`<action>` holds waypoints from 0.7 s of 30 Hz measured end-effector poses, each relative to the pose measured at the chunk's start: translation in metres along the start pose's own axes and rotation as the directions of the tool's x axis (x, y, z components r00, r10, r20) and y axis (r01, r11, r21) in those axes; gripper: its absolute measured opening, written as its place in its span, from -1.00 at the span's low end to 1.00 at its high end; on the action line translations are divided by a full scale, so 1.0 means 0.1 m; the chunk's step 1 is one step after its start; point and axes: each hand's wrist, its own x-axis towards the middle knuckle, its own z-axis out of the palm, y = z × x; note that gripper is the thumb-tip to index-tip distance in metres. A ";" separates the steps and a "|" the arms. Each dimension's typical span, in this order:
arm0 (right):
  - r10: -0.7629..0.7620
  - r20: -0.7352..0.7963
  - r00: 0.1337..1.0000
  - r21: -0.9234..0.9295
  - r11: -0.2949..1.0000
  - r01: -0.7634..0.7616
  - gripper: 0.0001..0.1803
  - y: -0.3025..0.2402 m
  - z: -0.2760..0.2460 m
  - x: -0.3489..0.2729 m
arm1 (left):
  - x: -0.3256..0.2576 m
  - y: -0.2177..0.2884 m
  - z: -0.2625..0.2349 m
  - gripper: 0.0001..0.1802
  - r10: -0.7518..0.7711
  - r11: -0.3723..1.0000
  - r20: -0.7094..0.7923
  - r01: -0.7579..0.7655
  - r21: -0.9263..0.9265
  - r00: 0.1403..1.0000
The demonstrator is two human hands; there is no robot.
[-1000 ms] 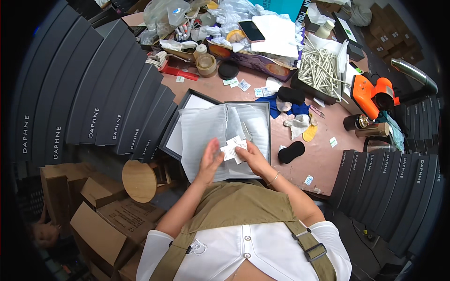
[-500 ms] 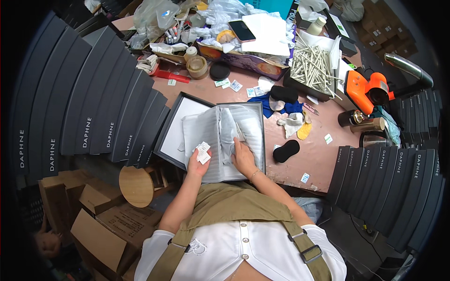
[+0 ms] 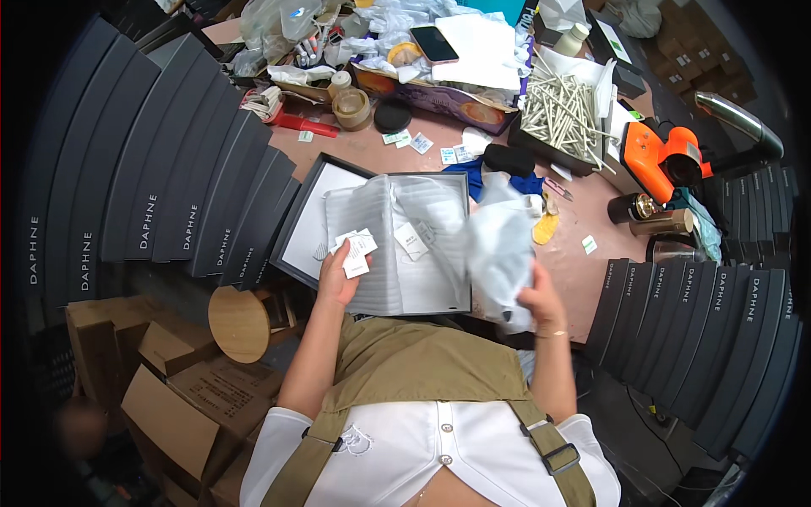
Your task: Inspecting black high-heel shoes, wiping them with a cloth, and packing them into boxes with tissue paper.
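My left hand (image 3: 336,277) is closed on several small white paper tags (image 3: 358,253), held over the left part of an open dark shoe box (image 3: 470,287). White wrapping paper (image 3: 363,207) lines the box, and a loose white tag (image 3: 411,242) lies on it. To the right of the box, my right hand (image 3: 545,300) grips the lower side of a bundle in whitish translucent wrapping (image 3: 498,241). A small dark spot shows near its bottom end; what is inside cannot be made out. It blocks part of the table behind it.
Stacks of dark shoe boxes stand at the left (image 3: 127,169) and right (image 3: 676,329). Behind lie a tray of white sticks (image 3: 564,114), an orange heat tool (image 3: 659,160), a phone (image 3: 433,45) and small packets (image 3: 421,143). Open cartons (image 3: 173,422) and a wooden stool (image 3: 238,324) are at lower left.
My right hand has lifted the wrapped bundle out of the box and moved right with it. A loose tag now shows in the box. My left hand has shifted slightly left with its tags.
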 end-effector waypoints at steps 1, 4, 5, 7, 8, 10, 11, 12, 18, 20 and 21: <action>-0.011 -0.146 0.989 -0.121 0.993 -0.007 -0.24 -0.27 -0.11 -0.20 | -0.08 0.01 0.10 -0.65 0.022 0.996 0.049 -0.026 0.088 0.999; -0.274 -0.293 0.916 -0.827 0.554 -0.099 -0.31 -0.30 -0.93 -0.45 | -0.02 -0.25 0.34 -0.63 -0.038 0.937 0.206 -0.037 0.348 0.978; -0.257 -0.337 0.906 -0.899 0.375 -0.228 -0.32 -0.13 -1.16 -0.48 | 0.03 -0.35 0.45 -0.60 -0.066 0.894 0.257 -0.057 0.444 0.964; -0.234 -0.424 0.875 -0.895 -0.037 -0.444 -0.35 0.17 -1.45 -0.54 | -0.01 -0.37 0.80 -0.48 -0.063 0.568 0.323 -0.232 0.790 0.944; -0.266 -0.435 0.860 -0.881 -0.070 -0.467 -0.34 0.18 -1.26 -0.46 | -0.04 -0.38 0.93 -0.41 -0.055 0.349 0.345 -0.305 0.886 0.937; -0.578 -0.129 0.805 -0.980 -0.048 -0.192 -0.30 0.09 -0.69 -0.16 | 0.26 -0.77 0.70 -0.28 0.156 0.207 0.418 -0.444 0.872 0.895; -0.571 -0.081 0.817 -0.995 0.002 -0.098 -0.29 0.04 -0.32 0.05 | 0.36 -0.92 0.61 -0.22 0.235 0.115 0.465 -0.500 0.859 0.853; -0.487 -0.009 0.873 -0.990 0.126 0.060 -0.27 0.12 -0.06 0.27 | 0.36 -0.92 0.64 -0.13 0.172 0.050 0.450 -0.464 0.885 0.876; -0.380 0.214 0.900 -0.976 -0.131 0.177 -0.64 0.89 0.74 1.06 | 0.30 -0.89 0.64 -0.26 0.005 -0.448 0.528 -0.470 0.760 0.849; -0.355 0.147 0.923 -0.962 0.166 0.217 -0.70 0.97 0.56 1.13 | 0.27 -0.86 0.62 -0.33 -0.004 -0.480 0.536 -0.472 0.740 0.844; -0.328 0.111 0.938 -0.924 0.314 0.219 -0.72 0.99 0.44 1.13 | 0.22 -0.83 0.62 -0.36 -0.013 -0.495 0.554 -0.487 0.720 0.833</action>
